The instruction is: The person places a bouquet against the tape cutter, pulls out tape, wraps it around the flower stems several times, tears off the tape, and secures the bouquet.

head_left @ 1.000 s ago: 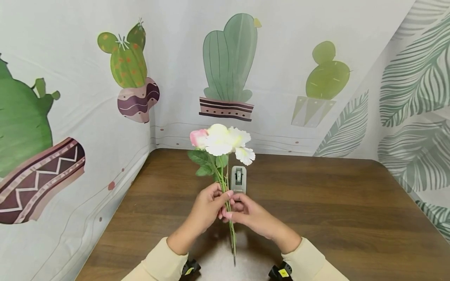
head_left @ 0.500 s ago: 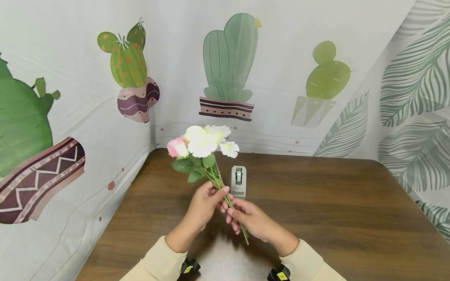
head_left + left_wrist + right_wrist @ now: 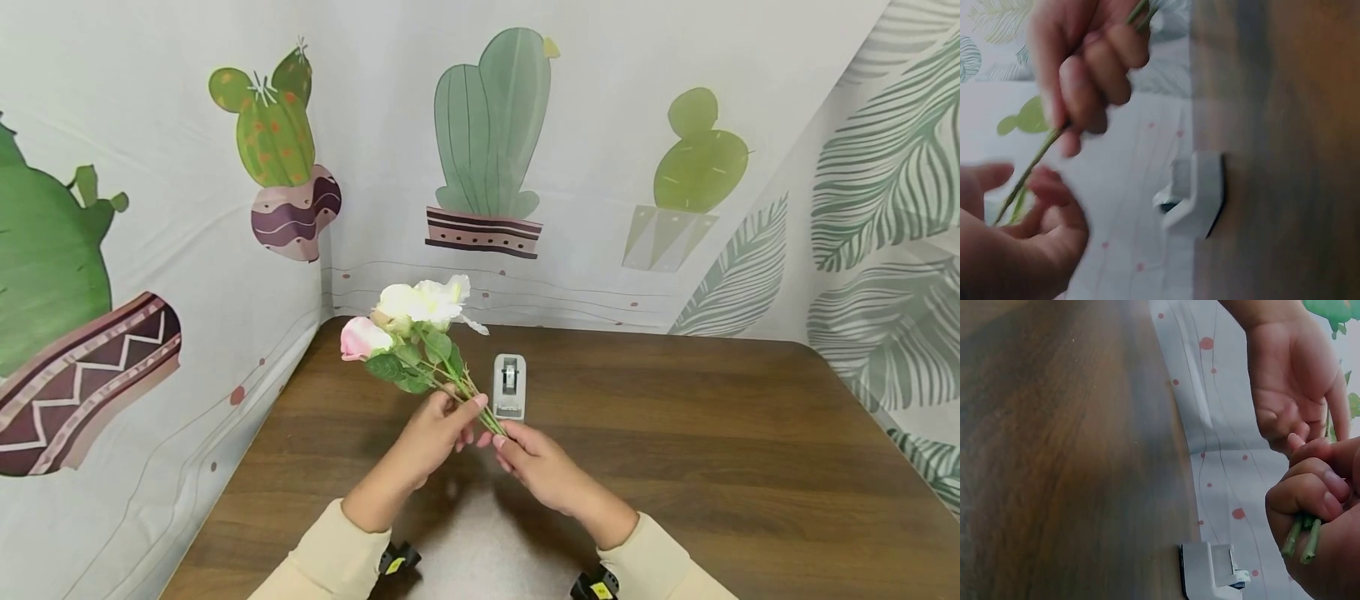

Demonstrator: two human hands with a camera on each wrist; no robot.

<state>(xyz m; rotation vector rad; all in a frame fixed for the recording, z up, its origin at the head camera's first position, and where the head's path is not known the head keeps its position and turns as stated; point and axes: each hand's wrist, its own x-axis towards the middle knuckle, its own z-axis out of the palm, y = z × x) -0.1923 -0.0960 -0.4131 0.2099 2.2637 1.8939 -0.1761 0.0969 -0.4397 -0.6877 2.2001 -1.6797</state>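
A small bunch of flowers, a pink rose (image 3: 364, 338) with white blooms (image 3: 427, 302) and green leaves, leans up to the left over the table. My left hand (image 3: 433, 435) holds the stems below the leaves, its thumb across the front and its fingers curled behind. Lower down, my right hand (image 3: 542, 468) grips the same stems (image 3: 1029, 165). In the right wrist view the cut stem ends (image 3: 1310, 544) stick out below the curled right fingers. Just beyond the hands, a grey tape dispenser (image 3: 510, 363) stands on the table.
The brown wooden table (image 3: 675, 433) reaches back to a pale cloth backdrop (image 3: 592, 167) printed with cacti and leaves. Cloth also hangs along the left side. Black wrist devices sit at both cream sleeves (image 3: 330, 542).
The bunch has tilted over to the left and its blooms have come lower. My right hand has slid down to the stem ends, which earlier hung free below it. The tape dispenser has stayed put.
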